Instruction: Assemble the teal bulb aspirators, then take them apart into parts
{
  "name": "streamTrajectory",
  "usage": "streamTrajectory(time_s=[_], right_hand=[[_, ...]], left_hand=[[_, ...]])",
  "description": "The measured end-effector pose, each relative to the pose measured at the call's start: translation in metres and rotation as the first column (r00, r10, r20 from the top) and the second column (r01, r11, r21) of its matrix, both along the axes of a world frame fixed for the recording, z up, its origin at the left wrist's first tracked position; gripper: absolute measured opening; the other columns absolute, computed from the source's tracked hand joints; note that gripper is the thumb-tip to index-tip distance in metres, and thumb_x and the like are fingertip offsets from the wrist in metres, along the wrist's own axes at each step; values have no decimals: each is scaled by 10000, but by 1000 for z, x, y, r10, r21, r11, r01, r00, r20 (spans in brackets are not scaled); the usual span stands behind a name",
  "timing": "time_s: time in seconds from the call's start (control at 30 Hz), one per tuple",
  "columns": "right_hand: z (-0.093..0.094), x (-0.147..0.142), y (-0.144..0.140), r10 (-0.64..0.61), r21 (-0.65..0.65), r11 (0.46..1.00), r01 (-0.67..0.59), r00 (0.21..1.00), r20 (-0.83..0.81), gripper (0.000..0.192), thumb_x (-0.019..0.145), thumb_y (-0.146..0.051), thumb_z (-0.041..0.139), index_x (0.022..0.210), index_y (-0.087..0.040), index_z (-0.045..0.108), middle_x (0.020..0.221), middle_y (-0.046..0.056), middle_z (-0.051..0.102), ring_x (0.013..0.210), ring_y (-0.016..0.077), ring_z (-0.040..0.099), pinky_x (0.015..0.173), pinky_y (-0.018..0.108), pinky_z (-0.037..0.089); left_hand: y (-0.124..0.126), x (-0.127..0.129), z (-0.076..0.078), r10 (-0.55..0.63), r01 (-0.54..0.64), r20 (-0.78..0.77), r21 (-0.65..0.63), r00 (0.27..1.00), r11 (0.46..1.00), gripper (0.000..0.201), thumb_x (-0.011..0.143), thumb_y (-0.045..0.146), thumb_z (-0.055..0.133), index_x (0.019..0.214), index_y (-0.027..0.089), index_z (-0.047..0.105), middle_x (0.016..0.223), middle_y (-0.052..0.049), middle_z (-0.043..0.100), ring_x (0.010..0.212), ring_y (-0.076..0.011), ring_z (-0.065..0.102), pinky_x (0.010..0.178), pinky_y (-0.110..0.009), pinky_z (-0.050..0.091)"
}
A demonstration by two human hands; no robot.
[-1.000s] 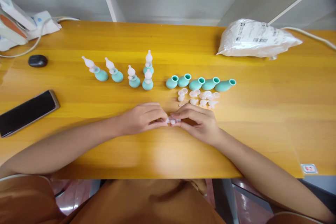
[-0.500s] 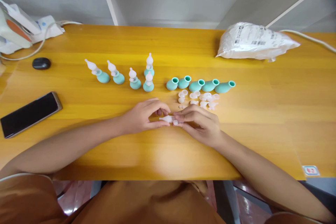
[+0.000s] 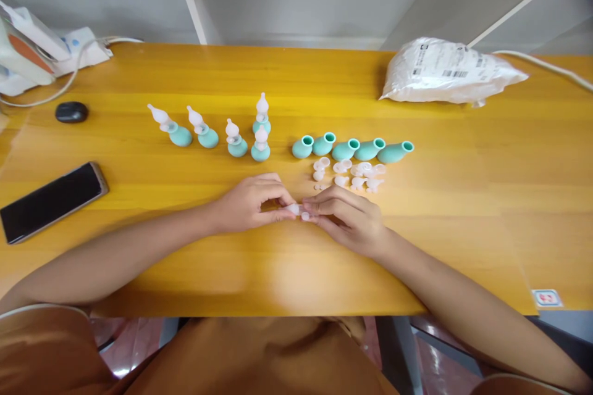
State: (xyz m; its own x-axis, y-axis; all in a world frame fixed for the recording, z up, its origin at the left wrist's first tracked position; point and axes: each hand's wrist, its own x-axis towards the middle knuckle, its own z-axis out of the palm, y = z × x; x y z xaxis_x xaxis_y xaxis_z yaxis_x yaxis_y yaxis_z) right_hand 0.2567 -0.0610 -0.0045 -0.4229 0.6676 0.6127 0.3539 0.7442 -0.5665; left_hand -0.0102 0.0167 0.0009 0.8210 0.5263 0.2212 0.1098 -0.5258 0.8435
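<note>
My left hand (image 3: 250,202) and my right hand (image 3: 348,217) meet at the middle of the yellow table (image 3: 463,197), both pinching a small clear plastic piece (image 3: 296,209) between their fingertips. Just beyond my right hand lies a cluster of several loose clear plastic parts (image 3: 349,174). Behind them stands a row of several open teal bulbs (image 3: 351,148). To the left are several teal bulbs with white tips fitted (image 3: 217,129).
A black phone (image 3: 50,200) lies at the left. A dark oval object (image 3: 71,112) sits at the far left, near a white device with a cable (image 3: 32,55). A white plastic bag (image 3: 447,71) rests at the back right.
My left fingers spread half a second ago and have closed again on the clear piece. Both hands stay in the same spot.
</note>
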Motion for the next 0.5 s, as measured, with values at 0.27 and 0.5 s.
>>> streamTrajectory(time_s=[0.27, 0.5], right_hand=[[-2, -1, -2, 14, -43, 999, -14, 1000, -7, 312, 1014, -84, 806, 1271, -259, 776, 1060, 79, 846, 951, 232, 847, 793, 353, 728], [-5, -2, -3, 12, -53, 999, -13, 1000, -8, 321, 1028, -77, 791, 1300, -245, 756, 1062, 89, 835, 962, 226, 838, 801, 347, 729]], left_hand=[[-4, -1, -5, -6, -2, 43, 186, 999, 983, 138, 1099, 341, 746, 1075, 223, 814, 955, -47, 834, 941, -204, 692, 851, -319, 554], [-6, -2, -10, -1, -20, 64, 332, 998, 943, 156, 1122, 345, 708, 1091, 210, 779, 948, -53, 829, 907, -214, 665, 830, -340, 548]])
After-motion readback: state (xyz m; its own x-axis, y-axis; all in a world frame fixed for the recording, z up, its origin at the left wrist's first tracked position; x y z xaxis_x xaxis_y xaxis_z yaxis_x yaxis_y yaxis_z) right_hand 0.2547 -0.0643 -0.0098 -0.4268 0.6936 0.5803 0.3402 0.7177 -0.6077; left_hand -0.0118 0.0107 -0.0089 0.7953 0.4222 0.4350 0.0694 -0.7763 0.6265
